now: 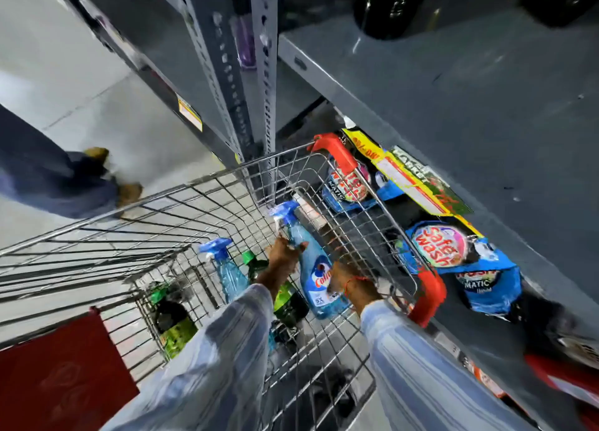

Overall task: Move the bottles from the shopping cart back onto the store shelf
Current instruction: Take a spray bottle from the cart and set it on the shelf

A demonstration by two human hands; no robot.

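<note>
Head view looks steeply down into the shopping cart, where a blue spray bottle is gripped in both hands near the cart's right-hand wall. The left hand has its fingers wrapped round the neck just below the trigger; the right hand is closed against the lower body by the label, though how far its fingers wrap round I cannot tell. The bottle is tilted, nozzle pointing away from the person, and sits at about rim height — my guess is it is being lifted out, not yet carried over.

The task looks well short of finished. Besides the held one, the cart holds a second blue spray bottle upright toward the middle, a green-capped dark bottle just beside it under the left wrist, and another green-and-dark bottle toward the near-left corner — four bottles that I can count, with blurred dark shapes on the cart floor that may be more.

On the grey shelf to the right, one dark bottle with a green label stands near the far edge, and a second dark shape sits at the top right corner, too cropped to name. Much bare shelf remains. Below it, three blue detergent pouches show.
</note>
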